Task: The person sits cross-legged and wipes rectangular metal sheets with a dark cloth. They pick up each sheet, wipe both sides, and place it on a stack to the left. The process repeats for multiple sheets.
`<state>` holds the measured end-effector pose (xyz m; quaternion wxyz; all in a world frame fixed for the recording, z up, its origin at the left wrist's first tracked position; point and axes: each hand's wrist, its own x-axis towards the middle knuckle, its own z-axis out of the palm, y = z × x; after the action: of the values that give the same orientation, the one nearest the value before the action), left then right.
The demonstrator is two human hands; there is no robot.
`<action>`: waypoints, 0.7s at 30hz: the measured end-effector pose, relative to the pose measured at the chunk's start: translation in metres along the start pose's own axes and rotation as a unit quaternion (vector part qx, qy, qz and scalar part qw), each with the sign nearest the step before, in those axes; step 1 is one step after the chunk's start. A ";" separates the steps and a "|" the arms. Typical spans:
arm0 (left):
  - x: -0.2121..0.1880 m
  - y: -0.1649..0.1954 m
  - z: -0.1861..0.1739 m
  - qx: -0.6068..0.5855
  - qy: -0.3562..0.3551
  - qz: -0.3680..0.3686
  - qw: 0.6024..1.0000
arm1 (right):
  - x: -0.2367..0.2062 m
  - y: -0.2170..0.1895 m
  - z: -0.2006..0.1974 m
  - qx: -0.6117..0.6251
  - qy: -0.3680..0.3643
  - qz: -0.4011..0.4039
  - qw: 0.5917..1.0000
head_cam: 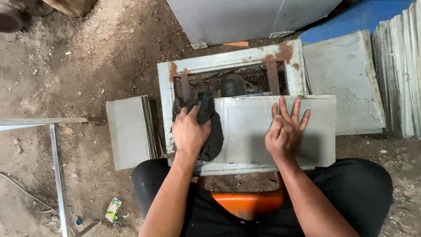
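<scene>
Two hands are in view, the left hand (190, 131) and the right hand (285, 131). There is one dark cloth (209, 127), one grey metal sheet (263, 131) under them, one rusty metal frame (232, 59), one orange stool (247, 204), and two stacks of sheets (131, 131) (399, 66).

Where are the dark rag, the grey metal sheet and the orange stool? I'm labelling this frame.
dark rag (212, 142): head view, its lower fold beside the left hand.
grey metal sheet (245, 127): head view, bare middle between the hands.
orange stool (245, 204): head view, seat front edge.
</scene>
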<state>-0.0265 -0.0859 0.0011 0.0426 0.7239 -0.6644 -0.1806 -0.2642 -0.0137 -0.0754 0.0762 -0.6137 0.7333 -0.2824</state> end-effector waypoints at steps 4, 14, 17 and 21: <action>-0.027 0.033 0.023 0.073 0.045 0.078 0.993 | 0.001 0.001 -0.003 0.004 -0.001 0.002 1.000; -0.111 -0.007 -0.023 0.041 -0.231 -0.018 0.972 | 0.024 0.009 -0.021 -0.054 -0.038 0.111 0.992; -0.100 -0.078 -0.066 -0.107 0.049 -0.034 0.992 | 0.052 0.053 -0.063 -0.037 -0.077 0.328 0.941; -0.103 -0.130 -0.102 -0.375 0.125 -0.128 0.910 | 0.070 0.074 -0.110 0.203 -0.078 0.354 0.910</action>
<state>0.1240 0.0116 0.0780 0.3699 0.7501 -0.4392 -0.3281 -0.3948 -0.0377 -0.0054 0.3511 -0.3049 0.8210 -0.3313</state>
